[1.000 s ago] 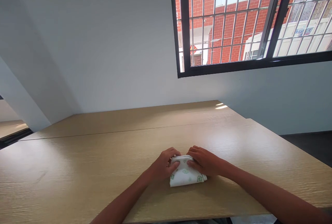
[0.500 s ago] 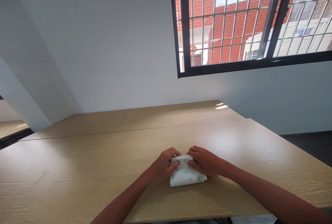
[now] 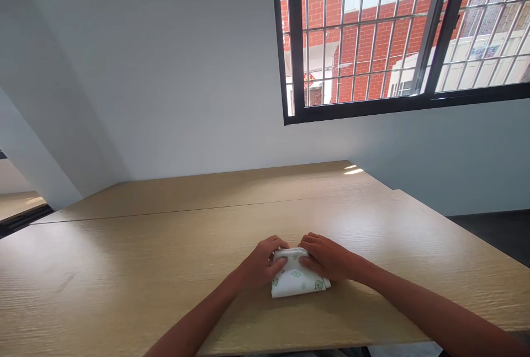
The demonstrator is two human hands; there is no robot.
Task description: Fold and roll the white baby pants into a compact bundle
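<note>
A folded white cloth with small green prints lies near the front edge of the wooden table. My left hand grips its left far corner, thumb on top and fingers curled over the far side. On the right far corner, my right hand holds the cloth the same way, with its thumb pressed on the upper face. The far folded edge is slightly raised between both hands. The fingertips behind that edge are partly hidden.
The table runs back to a pale wall, with a seam across its far part. A barred window in a dark frame is at the upper right. The table's right edge slants toward a dark floor.
</note>
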